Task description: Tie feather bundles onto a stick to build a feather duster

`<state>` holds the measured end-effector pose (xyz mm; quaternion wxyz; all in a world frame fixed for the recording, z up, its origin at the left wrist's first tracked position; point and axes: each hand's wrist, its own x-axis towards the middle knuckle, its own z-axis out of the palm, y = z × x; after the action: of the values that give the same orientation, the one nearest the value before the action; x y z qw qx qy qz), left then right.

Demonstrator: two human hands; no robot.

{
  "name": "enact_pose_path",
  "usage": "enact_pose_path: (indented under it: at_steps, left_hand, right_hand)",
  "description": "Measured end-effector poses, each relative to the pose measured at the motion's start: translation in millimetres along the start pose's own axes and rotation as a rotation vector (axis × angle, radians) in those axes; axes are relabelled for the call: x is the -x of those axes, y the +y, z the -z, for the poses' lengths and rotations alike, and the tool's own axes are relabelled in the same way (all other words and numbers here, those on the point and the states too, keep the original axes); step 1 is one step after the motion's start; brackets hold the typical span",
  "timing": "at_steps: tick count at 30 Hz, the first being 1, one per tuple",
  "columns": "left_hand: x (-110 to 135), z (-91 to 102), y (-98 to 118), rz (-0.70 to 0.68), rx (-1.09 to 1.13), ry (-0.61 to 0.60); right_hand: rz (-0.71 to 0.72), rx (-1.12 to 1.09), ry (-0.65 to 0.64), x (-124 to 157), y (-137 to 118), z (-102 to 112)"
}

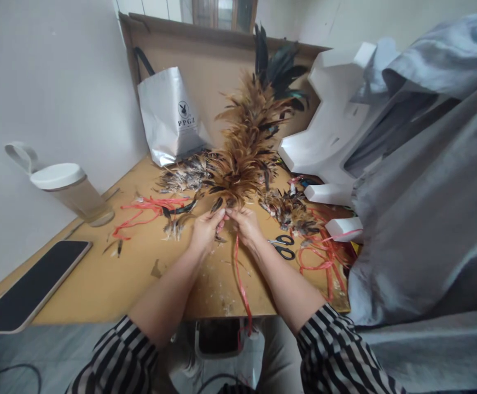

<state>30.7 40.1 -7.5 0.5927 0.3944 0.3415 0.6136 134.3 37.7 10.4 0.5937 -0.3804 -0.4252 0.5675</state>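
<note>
A long bundle of brown feathers point(244, 145), tipped with dark green plumes, stretches away from me over the table. My left hand point(206, 229) is closed in a pinch at its near end. Right beside it, my right hand point(244, 223) is also closed, fingertips meeting those of the left. From under the right fingers a red plastic string point(240, 279) hangs past the table's front edge. The fingers hide exactly where string and feathers meet. Black-handled scissors point(284, 247) lie to the right of my right hand.
Loose feather piles point(187, 172) and red string scraps point(148, 208) lie on the table point(140, 279). At left are a lidded cup point(76, 191) and a phone point(37, 287). Behind stands a silver bag point(162, 115); white foam point(324, 120) and grey cloth point(431, 191) border the right.
</note>
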Motion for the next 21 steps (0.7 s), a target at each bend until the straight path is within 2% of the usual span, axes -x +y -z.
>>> enact_pose_path:
  at_steps: [4,8,10,13,16,18,21]
  left_hand:
    - [-4,3.9,-2,0.035,-0.029,0.067]
    - [-7,7.2,-1,0.072,0.038,0.125]
    - [-8,8.3,1,0.111,0.086,0.116]
    - [-10,10.2,3,0.183,0.145,0.070]
    - [-11,12.6,5,0.252,0.246,0.015]
    - [-12,13.8,5,0.281,0.303,-0.021]
    - [-11,14.9,4,0.302,0.338,-0.035]
  right_hand:
    - [0.032,0.150,0.059,-1,5,1]
    - [0.073,0.389,0.104,-1,4,4]
    - [0.088,0.476,0.081,0,1,7]
    - [0.044,0.546,-0.044,4,-5,15]
    - [-0.028,0.620,-0.100,10,-15,34]
    - [-0.028,0.731,-0.038,17,-23,53]
    - [0.012,1.045,0.139,30,-37,88]
